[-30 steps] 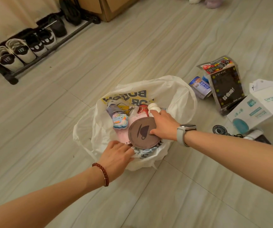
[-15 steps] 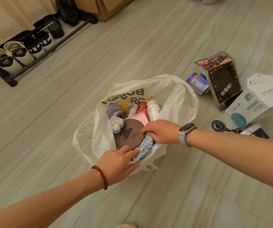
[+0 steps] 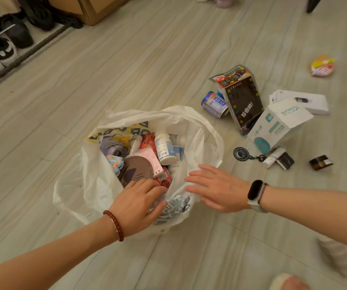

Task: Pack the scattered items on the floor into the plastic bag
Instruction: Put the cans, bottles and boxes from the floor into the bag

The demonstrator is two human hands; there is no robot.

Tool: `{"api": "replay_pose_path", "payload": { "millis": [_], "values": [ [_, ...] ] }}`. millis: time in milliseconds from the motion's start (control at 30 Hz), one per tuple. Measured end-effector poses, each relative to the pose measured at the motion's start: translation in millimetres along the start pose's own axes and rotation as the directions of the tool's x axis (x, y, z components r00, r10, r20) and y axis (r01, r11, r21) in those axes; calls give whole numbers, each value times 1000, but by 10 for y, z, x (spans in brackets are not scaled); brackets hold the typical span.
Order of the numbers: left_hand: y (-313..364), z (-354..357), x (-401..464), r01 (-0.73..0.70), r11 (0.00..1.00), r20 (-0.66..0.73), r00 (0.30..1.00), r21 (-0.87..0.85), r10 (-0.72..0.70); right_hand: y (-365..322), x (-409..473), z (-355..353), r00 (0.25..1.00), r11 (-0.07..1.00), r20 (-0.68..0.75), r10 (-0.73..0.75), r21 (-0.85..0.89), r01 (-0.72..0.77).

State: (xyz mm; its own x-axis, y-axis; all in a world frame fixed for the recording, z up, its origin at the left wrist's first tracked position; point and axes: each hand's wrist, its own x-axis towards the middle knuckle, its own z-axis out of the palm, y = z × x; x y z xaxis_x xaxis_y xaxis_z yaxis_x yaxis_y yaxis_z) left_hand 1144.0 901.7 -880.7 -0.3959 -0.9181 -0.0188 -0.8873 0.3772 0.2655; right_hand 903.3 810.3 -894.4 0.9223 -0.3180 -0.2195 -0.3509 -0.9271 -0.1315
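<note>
right hand point(image 3: 217, 188) withdrew empty; left hand point(image 3: 136, 203) hides bag point(image 3: 202, 130) contents.

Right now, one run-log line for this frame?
left hand: on bag contents | right hand: open, empty, at plastic bag rim | can, boxes unpacked

home entryway | shoe rack point(image 3: 22, 57) with sneakers point(image 3: 0, 52) | cardboard box point(image 3: 93, 9)

bare floor point(image 3: 126, 80) left of the plastic bag point(image 3: 206, 130); scattered items point(image 3: 273, 126) crowd its right
</note>
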Motion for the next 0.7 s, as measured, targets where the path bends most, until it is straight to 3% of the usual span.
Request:
{"api": "replay_pose_path", "payload": {
  "millis": [133, 233, 333, 400, 467, 567, 633, 700],
  "values": [
    [271, 6, 534, -58, 997, -65, 996, -43, 55, 78, -392, -8, 925, 918, -125, 359, 228, -325],
    [614, 70, 1022, -109, 989, -97, 990, -96, 100, 184, -845, 132, 782, 742, -84, 617, 394, -543],
    [1005, 253, 1530, -133, 980, -84, 989, -146, 121, 285, -1340, 314, 629, 577, 13, 778, 383, -721],
    [1238, 467, 1831, -86, 978, -4, 996, -190, 87, 272, -1662, 454, 466, 401, 96, 879, 379, -834],
    [1429, 741, 2118, -28, 982, 108, 993, -186, 49, 198, -1982, 599, 283, 210, 174, 943, 348, -914],
    [1593, 1126, 2455, 93, 983, 186, 981, -156, -63, 29, -2333, 805, 101, 17, 323, 941, 252, -968],
    [1678, 1326, 2587, 206, 967, 203, 964, -149, -174, -61, -2452, 921, 27, -82, 408, 912, 248, -965],
    [1766, 1480, 2634, 215, 972, 192, 962, -98, -193, -92, -2490, 1026, 18, -134, 484, 875, 277, -952]
  ]
}}
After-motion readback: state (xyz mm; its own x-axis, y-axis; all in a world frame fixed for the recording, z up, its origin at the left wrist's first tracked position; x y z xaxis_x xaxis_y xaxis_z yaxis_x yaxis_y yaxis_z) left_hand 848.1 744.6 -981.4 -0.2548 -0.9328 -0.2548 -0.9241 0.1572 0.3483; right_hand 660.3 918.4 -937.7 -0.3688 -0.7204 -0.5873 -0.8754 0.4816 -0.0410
